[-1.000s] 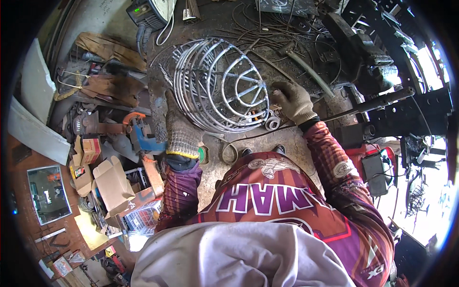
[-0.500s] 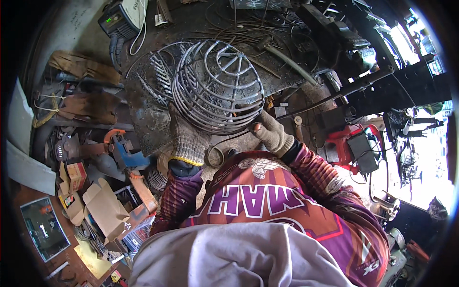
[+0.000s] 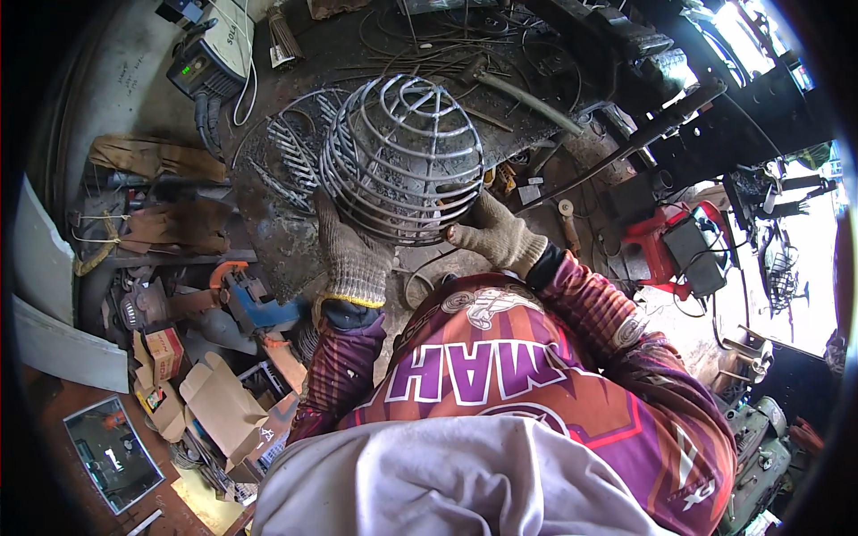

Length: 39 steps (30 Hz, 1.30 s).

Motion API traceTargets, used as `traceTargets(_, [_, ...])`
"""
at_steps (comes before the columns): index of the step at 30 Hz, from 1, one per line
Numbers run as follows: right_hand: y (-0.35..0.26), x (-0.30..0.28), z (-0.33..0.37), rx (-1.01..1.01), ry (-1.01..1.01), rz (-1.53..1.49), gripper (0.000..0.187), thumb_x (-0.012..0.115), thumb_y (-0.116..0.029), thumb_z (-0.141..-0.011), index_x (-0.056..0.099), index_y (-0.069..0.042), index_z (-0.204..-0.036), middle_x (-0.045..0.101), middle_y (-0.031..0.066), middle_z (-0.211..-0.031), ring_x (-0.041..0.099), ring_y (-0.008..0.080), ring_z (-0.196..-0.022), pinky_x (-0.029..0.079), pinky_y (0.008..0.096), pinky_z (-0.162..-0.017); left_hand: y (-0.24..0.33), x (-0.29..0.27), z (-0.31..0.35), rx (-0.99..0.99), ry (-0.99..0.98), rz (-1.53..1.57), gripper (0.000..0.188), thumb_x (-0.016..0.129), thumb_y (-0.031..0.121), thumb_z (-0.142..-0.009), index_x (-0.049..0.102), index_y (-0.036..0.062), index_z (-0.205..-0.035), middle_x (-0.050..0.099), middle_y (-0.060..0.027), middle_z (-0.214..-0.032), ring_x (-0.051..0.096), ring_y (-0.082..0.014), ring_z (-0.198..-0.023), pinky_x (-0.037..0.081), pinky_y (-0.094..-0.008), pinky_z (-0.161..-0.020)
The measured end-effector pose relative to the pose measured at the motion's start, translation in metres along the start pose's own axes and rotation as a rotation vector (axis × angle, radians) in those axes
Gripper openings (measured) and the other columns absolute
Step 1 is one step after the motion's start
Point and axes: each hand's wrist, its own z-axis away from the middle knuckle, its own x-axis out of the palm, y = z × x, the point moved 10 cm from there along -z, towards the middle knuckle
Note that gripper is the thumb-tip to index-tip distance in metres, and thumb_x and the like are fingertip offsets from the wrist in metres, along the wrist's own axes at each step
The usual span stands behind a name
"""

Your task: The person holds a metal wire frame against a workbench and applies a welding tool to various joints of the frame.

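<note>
Two gloved hands grip one domed wire cage [image 3: 402, 161], which serves as the landmark here. Nearest the camera, below the cage, are the person's patterned sleeves and shirt. The left hand [image 3: 351, 255], in a knit glove with a yellow cuff, presses against the cage's lower left rim with fingers curled up onto the rings. The right hand [image 3: 493, 234], gloved the same way, clasps the lower right rim, thumb over the outermost ring. Both hands are closed on the wire.

The cage is held above the dark metal counter [image 3: 268, 223], tipped so its rounded crown points away from the person and slightly up, with its open ringed mouth facing back toward the chest (so its axis runs near to far). Left of the cage and behind it, a flat wire guard [image 3: 290, 156] lies on the counter, partly hidden. Below and left of the cage sits a blue and orange power tool [image 3: 246, 299], with torn cardboard boxes [image 3: 214, 402] nearer the camera. Beyond the cage to the upper left stands a welding machine [image 3: 210, 54]; to the right sits a red stool [image 3: 657, 246].
</note>
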Motion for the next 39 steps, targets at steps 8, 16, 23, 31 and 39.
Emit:
traceTargets(8, [-0.026,-0.033,0.019,-0.125,0.133,0.288,0.104,0.083,-0.047,-0.088,0.027,0.001,-0.162,0.053,0.0210,-0.151,0.049,0.0293,-0.141,0.038,0.0417,-0.120,0.002,-0.006,-0.001,0.013,0.143,-0.043,0.069,0.042,0.063,-0.106,0.042,0.0182,-0.158,0.042,-0.0156,-0.162,0.048,-0.0415,-0.142,0.045,-0.0651,-0.112])
traceTargets(16, [-0.108,-0.248,0.160,-0.535,1.417,0.503,0.064,0.077,-0.037,-0.094,0.055,0.002,-0.139,0.063,0.0147,-0.129,0.061,0.0252,-0.116,0.048,0.0367,-0.103,0.021,0.021,0.016,0.170,0.130,-0.117,0.069,0.047,0.061,-0.106,0.041,0.0162,-0.158,0.040,-0.0140,-0.164,0.050,-0.0407,-0.140,0.045,-0.0612,-0.114])
traceTargets(23, [-0.182,-0.282,0.167,-0.192,1.592,0.871,0.082,0.080,-0.051,-0.088,0.051,-0.002,-0.147,0.068,0.0162,-0.125,0.065,0.0277,-0.114,0.049,0.0384,-0.099,0.015,0.053,0.012,0.031,-0.106,-0.086,0.074,0.045,0.064,-0.104,0.037,0.0181,-0.162,0.035,-0.0147,-0.167,0.039,-0.0432,-0.147,0.033,-0.0669,-0.119])
traceTargets(31, [-0.184,-0.283,0.139,-0.026,1.581,0.835,0.057,0.077,-0.038,-0.088,0.061,-0.004,-0.131,0.073,0.0207,-0.119,0.070,0.0376,-0.112,0.051,0.0450,-0.099,-0.002,0.030,0.005,-0.105,-0.031,-0.058,0.079,0.045,0.069,-0.101,0.039,0.0190,-0.161,0.036,-0.0149,-0.167,0.038,-0.0442,-0.148,0.030,-0.0694,-0.119])
traceTargets(39, [-0.201,-0.278,0.144,-0.219,1.701,0.910,0.054,0.082,-0.029,-0.087,0.060,-0.002,-0.128,0.072,0.0219,-0.113,0.070,0.0394,-0.106,0.053,0.0467,-0.093,0.002,0.026,0.004,-0.043,-0.020,-0.084,0.081,0.045,0.071,-0.100,0.038,0.0182,-0.161,0.034,-0.0162,-0.167,0.037,-0.0438,-0.149,0.030,-0.0696,-0.119])
